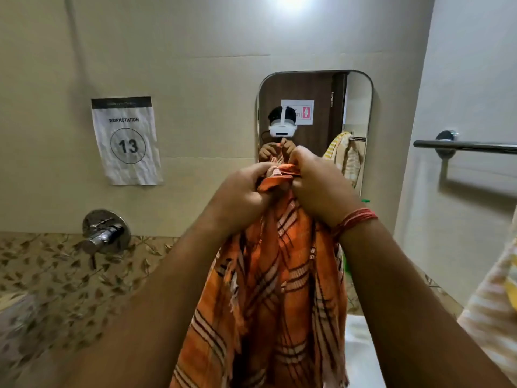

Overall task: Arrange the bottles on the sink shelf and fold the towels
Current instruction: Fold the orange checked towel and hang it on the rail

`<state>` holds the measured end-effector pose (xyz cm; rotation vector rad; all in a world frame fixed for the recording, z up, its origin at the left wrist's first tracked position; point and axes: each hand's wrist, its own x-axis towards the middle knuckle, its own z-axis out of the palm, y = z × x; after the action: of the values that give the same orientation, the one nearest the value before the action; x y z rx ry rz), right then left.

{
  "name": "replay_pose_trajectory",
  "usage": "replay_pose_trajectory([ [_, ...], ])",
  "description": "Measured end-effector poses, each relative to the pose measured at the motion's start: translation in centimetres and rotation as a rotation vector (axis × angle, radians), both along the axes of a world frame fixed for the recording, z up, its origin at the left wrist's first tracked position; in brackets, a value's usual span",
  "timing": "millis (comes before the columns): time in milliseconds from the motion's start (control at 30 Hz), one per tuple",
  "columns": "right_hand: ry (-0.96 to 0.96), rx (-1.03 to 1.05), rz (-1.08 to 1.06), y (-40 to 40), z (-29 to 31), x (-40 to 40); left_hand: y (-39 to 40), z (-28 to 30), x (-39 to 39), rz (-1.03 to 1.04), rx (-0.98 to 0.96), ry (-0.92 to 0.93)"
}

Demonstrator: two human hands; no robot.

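Note:
An orange checked towel hangs down in front of me, bunched at its top edge. My left hand and my right hand both grip that top edge, close together, at chest height before the mirror. The towel's long folds fall to the bottom of the view and hide the sink behind it. A yellow striped towel shows at the right edge. No bottles are visible.
A steel towel rail is fixed to the right wall. A wall tap sticks out at the left above leaf-patterned tiles. A paper sign marked 13 is taped to the wall. White sink rim shows lower right.

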<state>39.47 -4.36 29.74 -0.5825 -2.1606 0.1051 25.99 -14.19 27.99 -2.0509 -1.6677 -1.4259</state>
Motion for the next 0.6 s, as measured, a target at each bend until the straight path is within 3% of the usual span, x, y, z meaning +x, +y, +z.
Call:
replay_pose_trajectory([
  [167,-0.273,-0.028,-0.119,1.8,-2.0,1.1,-0.5,-0.2,-3.7,0.288,0.165,-0.287],
  [267,-0.363,-0.079,-0.154,1.7,-3.1,1.0,-0.3,-0.5,-3.4,0.360,0.136,-0.268],
  [333,-0.311,-0.137,-0.050,1.3,-2.8,0.6,-0.3,-0.8,-2.2,0.286,0.047,-0.167],
  [433,-0.085,-0.399,0.174,0.4,-1.7,0.5,-0.4,-0.6,-0.7,0.057,-0.085,0.049],
  [500,0.065,-0.545,0.281,-0.1,-1.2,0.7,-0.4,-0.3,0.0,0.019,-0.034,0.142],
  [600,0.119,-0.591,0.394,-0.1,-1.2,1.6,-0.1,-0.2,-0.3,0.193,0.177,-0.009],
])
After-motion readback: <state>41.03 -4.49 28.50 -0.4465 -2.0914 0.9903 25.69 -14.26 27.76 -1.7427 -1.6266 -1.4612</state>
